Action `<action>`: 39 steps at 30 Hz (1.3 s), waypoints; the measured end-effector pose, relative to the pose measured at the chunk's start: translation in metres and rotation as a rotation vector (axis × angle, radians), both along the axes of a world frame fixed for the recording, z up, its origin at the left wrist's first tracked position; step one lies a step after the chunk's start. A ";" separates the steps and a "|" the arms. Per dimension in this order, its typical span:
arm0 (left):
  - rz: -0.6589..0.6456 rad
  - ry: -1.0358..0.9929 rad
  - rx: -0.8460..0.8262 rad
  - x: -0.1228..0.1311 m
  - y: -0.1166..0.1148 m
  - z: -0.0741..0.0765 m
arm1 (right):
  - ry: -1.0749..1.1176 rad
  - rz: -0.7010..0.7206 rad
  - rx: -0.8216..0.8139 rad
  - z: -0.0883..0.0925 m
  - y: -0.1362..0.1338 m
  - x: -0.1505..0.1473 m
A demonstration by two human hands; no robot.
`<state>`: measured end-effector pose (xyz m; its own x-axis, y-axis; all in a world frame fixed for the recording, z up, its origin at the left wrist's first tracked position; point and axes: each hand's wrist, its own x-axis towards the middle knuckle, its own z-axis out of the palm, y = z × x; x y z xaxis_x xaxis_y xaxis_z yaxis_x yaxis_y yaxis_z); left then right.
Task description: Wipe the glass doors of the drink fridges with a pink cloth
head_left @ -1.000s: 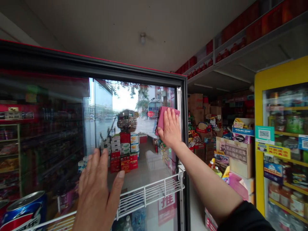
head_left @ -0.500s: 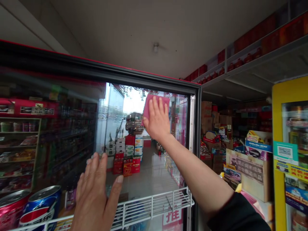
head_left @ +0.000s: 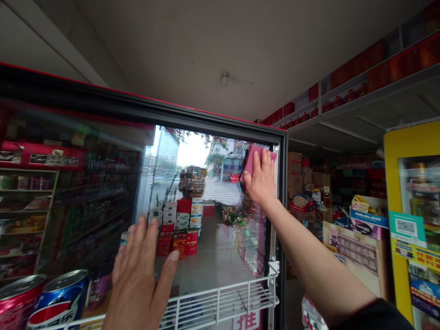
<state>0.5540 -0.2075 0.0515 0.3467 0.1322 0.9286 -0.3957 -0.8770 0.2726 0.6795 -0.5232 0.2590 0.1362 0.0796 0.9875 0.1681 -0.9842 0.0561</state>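
Observation:
With fingers laid over it, my right hand presses a pink cloth to the upper right part of a glass door, beside the black door frame. My left hand is raised at the lower middle, fingers stretched out and thumb apart, holding nothing. Whether its palm touches the glass I cannot tell. A white wire rack runs along the lower part of the door. A blue Pepsi can and a red can stand to the left of my left hand.
At the right stands a yellow-framed cabinet with a QR-code sign. Stacked cartons lie between it and the door. A high shelf carries red boxes. The glass mirrors shelves and shows red boxes.
My right hand has slid the pink cloth to the right and slightly down across the glass, up to the door's edge. My left hand has stayed nearly in place.

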 end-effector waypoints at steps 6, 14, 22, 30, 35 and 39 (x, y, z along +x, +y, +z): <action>0.045 0.033 -0.048 -0.006 0.026 -0.005 | -0.038 -0.047 0.226 0.012 0.094 -0.003; 0.045 0.016 0.000 -0.006 0.028 -0.002 | 0.033 0.086 -0.316 0.016 0.130 -0.019; 0.030 0.028 0.013 -0.017 0.040 0.012 | 0.077 0.007 -0.338 0.014 0.024 -0.020; 0.085 0.000 0.018 -0.030 0.092 0.021 | -0.084 -0.061 0.275 0.003 0.079 0.001; 0.137 -0.018 0.024 -0.024 0.136 0.016 | -0.088 0.001 0.113 0.008 0.165 -0.008; 0.170 0.012 0.028 -0.021 0.170 0.016 | -0.110 0.097 0.032 0.009 0.231 -0.016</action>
<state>0.5333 -0.0370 0.0671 0.3322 0.1642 0.9288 -0.2376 -0.9384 0.2509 0.6634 -0.2920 0.2684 0.0201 0.0550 0.9983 0.2573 -0.9651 0.0480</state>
